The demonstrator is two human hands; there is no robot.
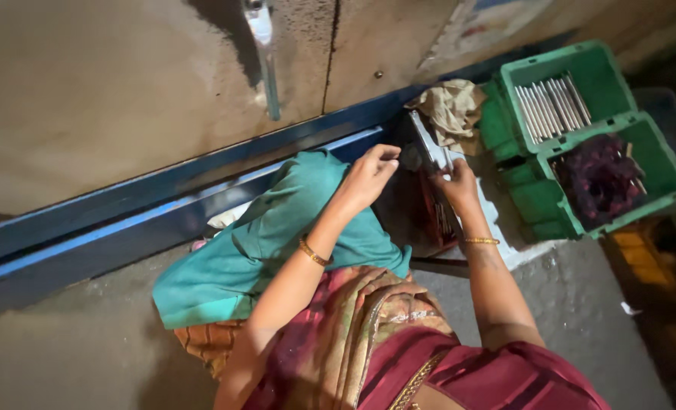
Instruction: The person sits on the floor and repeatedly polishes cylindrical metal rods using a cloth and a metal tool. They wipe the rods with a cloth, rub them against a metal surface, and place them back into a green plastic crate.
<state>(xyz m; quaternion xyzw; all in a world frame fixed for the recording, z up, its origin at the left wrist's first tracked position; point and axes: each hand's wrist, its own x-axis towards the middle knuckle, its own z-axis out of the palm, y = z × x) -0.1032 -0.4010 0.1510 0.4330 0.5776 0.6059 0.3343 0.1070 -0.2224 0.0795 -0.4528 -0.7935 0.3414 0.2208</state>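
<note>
My left hand point(368, 177) is raised over a teal cloth point(277, 235) on my lap, its fingers curled toward a dark small part point(411, 157) at the end of a flat metal tool. My right hand point(457, 184) grips that metal tool point(428, 144), which slants up and to the left from the hand. Both wrists wear thin gold bangles. Below the hands lies a dark holder point(437, 216) with reddish pieces; its contents are hard to make out.
Two green crates stand at the right: the far one point(604, 72) holds several metal rods point(552, 106), the near one point(657, 163) dark reddish pieces. A crumpled beige rag point(453, 108) lies beside them. A blue metal rail point(163, 205) runs along a concrete wall.
</note>
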